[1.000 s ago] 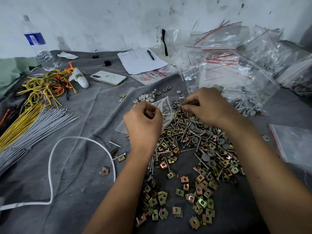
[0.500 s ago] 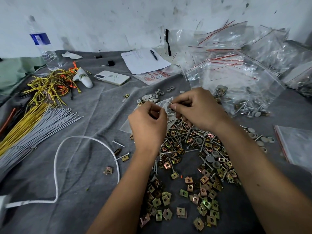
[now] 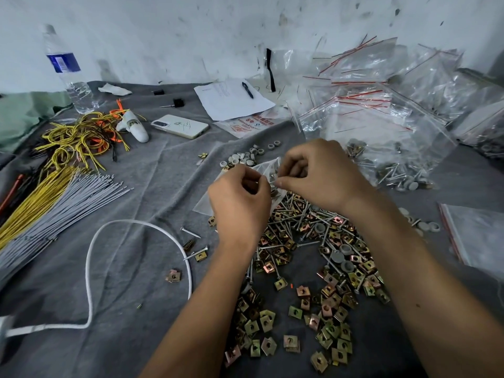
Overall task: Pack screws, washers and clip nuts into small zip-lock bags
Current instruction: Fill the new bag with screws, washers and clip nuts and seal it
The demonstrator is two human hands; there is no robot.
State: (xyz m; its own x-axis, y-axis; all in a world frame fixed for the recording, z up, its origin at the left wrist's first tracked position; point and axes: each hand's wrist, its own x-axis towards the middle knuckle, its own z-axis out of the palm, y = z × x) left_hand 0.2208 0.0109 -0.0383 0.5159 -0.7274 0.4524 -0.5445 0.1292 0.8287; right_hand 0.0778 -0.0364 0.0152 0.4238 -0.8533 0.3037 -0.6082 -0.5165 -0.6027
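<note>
Left hand (image 3: pixel 240 203) pinches the near edge of a small clear zip-lock bag (image 3: pixel 266 170), fingers curled shut on the plastic. Right hand (image 3: pixel 321 173) is closed too, thumb and fingertips pinched at the bag's mouth; can't tell what small part sits between them. The bag is lifted slightly off the grey cloth (image 3: pixel 141 296) covering the tabletop, between the two hands, with a few metal bits visible inside.

Just below the hands: mixed pile of screws (image 3: pixel 289 214) and grey washers (image 3: pixel 341 257), running down into a spread of brass-coloured clip nuts (image 3: pixel 330 304) near the forearms. More white washers (image 3: pixel 245 158) lie just behind the bag.

Right rear: heap of clear red-striped bags (image 3: pixel 381 110), some already holding hardware. Right edge: flat stack of empty bags (image 3: pixel 474 236).

Left side: bundle of grey and yellow ties (image 3: pixel 54 197), tangled yellow wires (image 3: pixel 76 140), white cord (image 3: pixel 114 227) looping across the cloth. Rear: water bottle (image 3: pixel 68 75), phone (image 3: pixel 180 126), paper sheet (image 3: pixel 231 100) with a pen (image 3: pixel 247 89) on it.
</note>
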